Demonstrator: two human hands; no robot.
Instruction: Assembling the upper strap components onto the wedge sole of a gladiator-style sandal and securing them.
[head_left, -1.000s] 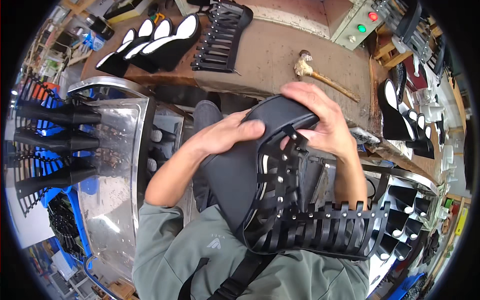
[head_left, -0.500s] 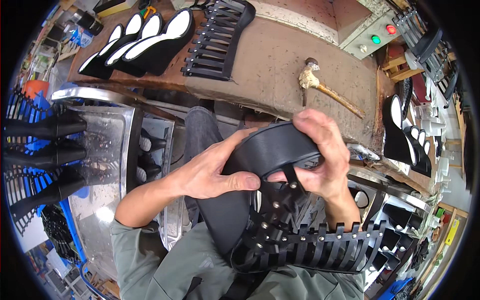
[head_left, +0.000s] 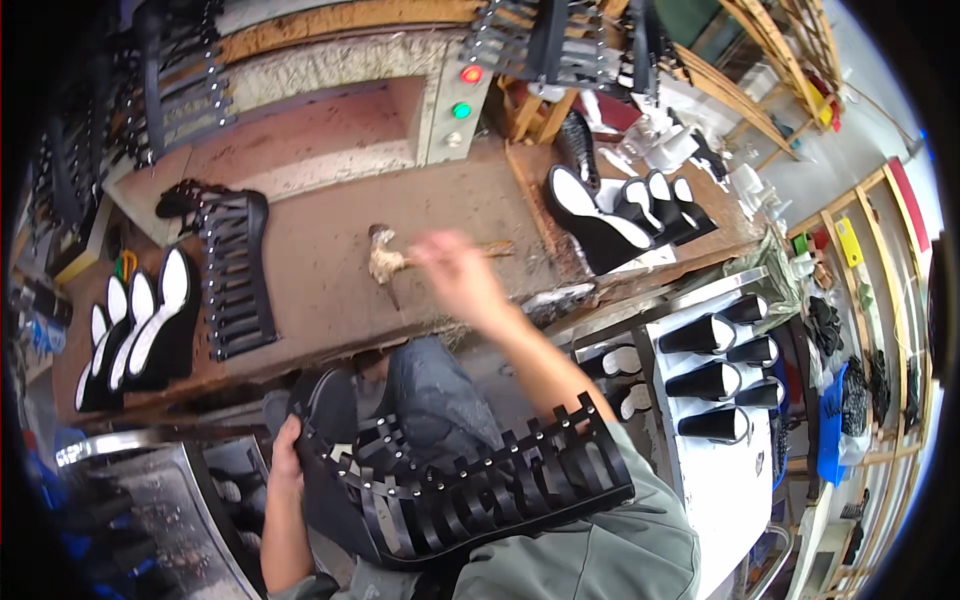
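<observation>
A black strappy wedge boot lies across my lap, its sole end at the left and its studded, open-strapped shaft stretching right. My left hand is closed on the boot's edge near the toe; most of its fingers are hidden behind the boot. My right hand is over the workbench, at the handle of a hammer with a pale, crusted head. Motion smears the right fingers, so whether they grip the handle does not show.
Black wedge soles with white tops stand at the bench's left, beside another strappy boot upper. More wedge soles stand at the right. A box-like machine with red and green lights backs the bench. Black pieces stand on a white-topped rack.
My right hand has left the boot and moved up to the hammer. The boot has been lowered and turned in my left hand. The view has swung right.
</observation>
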